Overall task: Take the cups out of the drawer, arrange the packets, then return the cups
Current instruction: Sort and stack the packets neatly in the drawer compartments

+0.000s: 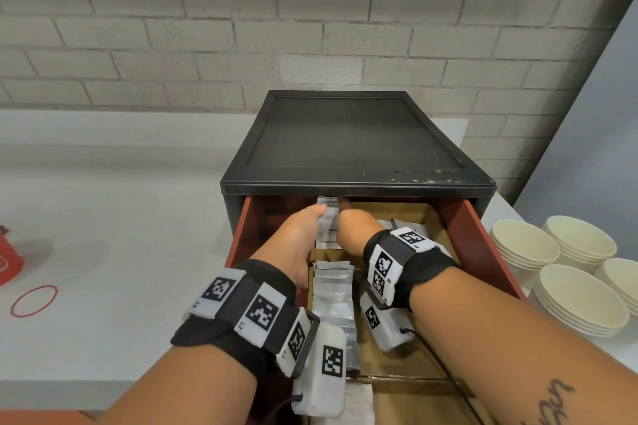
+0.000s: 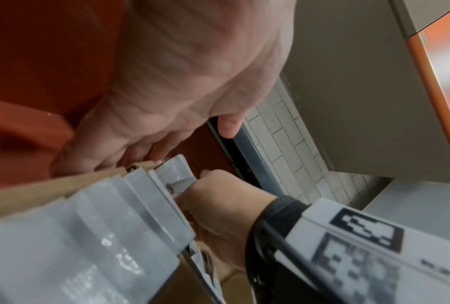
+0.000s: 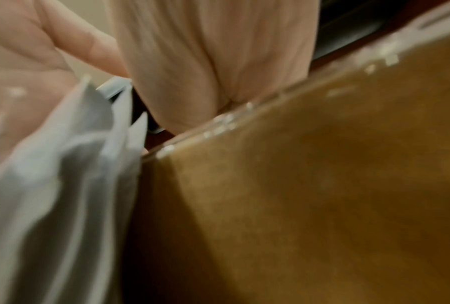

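The red drawer (image 1: 483, 245) of a black cabinet (image 1: 352, 138) stands pulled out, lined with brown cardboard dividers (image 1: 407, 362). A row of grey-white packets (image 1: 333, 290) stands on edge in its left compartment. Both hands reach to the drawer's back, where a few white packets (image 1: 328, 228) stand between them. My left hand (image 1: 303, 228) lies against their left side with straight fingers. My right hand (image 1: 352, 228) presses their right side, fingers pointing straight down beside the cardboard (image 3: 322, 185). The paper cups (image 1: 580, 297) stand in stacks on the counter, right of the drawer.
The cabinet's top overhangs the drawer's back, close above both hands. A red rubber band (image 1: 34, 300) and a red object (image 1: 8, 259) lie on the white counter at far left. A brick wall rises behind.
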Available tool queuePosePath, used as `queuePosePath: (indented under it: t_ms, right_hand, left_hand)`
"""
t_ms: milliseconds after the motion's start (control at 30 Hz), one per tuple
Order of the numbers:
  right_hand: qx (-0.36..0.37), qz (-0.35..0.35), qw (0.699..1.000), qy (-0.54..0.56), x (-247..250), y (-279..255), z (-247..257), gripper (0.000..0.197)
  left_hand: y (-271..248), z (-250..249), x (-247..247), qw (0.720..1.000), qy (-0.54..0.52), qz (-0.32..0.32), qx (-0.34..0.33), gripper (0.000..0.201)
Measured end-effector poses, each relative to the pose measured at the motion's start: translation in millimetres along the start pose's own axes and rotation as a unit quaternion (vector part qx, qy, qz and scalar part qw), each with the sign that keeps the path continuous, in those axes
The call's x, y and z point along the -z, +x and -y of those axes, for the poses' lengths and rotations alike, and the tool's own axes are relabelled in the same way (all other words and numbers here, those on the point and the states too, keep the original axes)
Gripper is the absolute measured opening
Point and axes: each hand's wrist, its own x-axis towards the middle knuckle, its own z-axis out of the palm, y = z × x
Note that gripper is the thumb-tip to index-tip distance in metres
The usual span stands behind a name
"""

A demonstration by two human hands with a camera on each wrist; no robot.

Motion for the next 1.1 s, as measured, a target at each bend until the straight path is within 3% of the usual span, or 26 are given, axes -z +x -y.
queuePosePath:
  t_ms: [133,300,667,833,933,1000,1100]
  right_hand:
    - [0.011,-0.026,0.999,0.023,-5,2,-4,0.039]
    - [0.004,-0.047,0.998,0.041,-10,4,-7,0.045]
    - [0.042,-0.078,0.992,0.095,-4,-9,-20,0.037]
    - [-0.016,-0.118,0.988,0.1,13,-25,-51,0.042]
    - [-0.054,-0.04,0.998,-0.004,13,-31,-65,0.051]
    - [-0.066,0.024,0.996,-0.055,3,-25,-68,0.073]
    - [-0.079,0.044,0.992,-0.086,-12,-13,-67,0.093]
  left_hand:
    - [-3,-2,0,1.0,-0.002,-0.001,0.0,0.07]
    - [-16,-2,0,1.0,0.025,-0.01,-0.006,0.039]
    - [-41,-6,-2,1.0,0.001,-0.007,-0.028,0.034]
    - [-46,-5,-2,0.999,-0.014,-0.003,-0.049,0.041]
    - [-52,-5,-3,0.998,-0.013,-0.004,-0.062,0.03]
    - [-56,-4,-4,0.998,-0.009,-0.007,-0.064,0.016]
    - [-58,-4,-3,0.998,-0.017,-0.007,-0.066,0.014]
